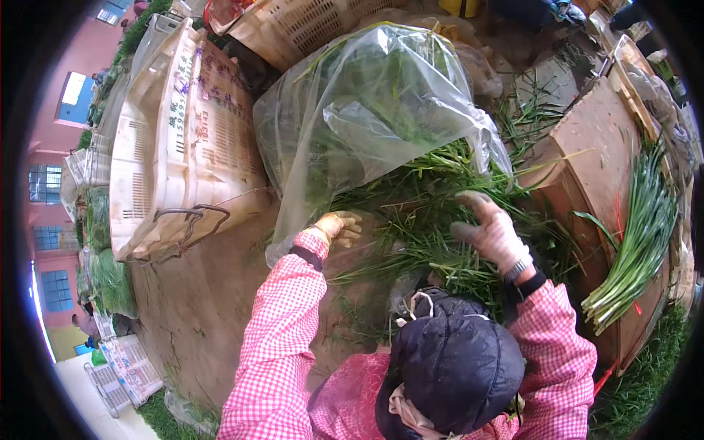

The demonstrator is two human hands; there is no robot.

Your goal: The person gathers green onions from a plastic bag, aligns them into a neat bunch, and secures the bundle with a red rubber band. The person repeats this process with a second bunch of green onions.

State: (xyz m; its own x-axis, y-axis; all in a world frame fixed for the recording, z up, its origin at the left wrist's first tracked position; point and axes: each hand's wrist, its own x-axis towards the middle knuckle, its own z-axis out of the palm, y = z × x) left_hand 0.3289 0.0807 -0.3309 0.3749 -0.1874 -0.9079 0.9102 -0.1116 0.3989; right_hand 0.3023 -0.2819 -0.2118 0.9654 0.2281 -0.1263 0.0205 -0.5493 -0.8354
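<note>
My left hand [342, 228], in a yellowed glove, has its fingers bent beside the lower edge of a large clear plastic bag [352, 118]. Whether it grips the film is not clear. Long green leaves fill the bag and show at its mouth. My right hand [492, 234], in a pale knit glove with a watch at the wrist, hovers over loose green leaves [423, 236] with thumb and fingers apart and nothing between them. To its right, a bundle of green stalks with pale ends [632, 236] lies on a brown board [591, 126].
A white plastic crate [220, 126] with wire handles and writing stands at the left. Another crate [308, 27] sits behind the bag. Dark padded fabric [451, 357] bulges up between my arms. Leaf scraps litter the brown floor [203, 308]; more greens [643, 374] lie lower right.
</note>
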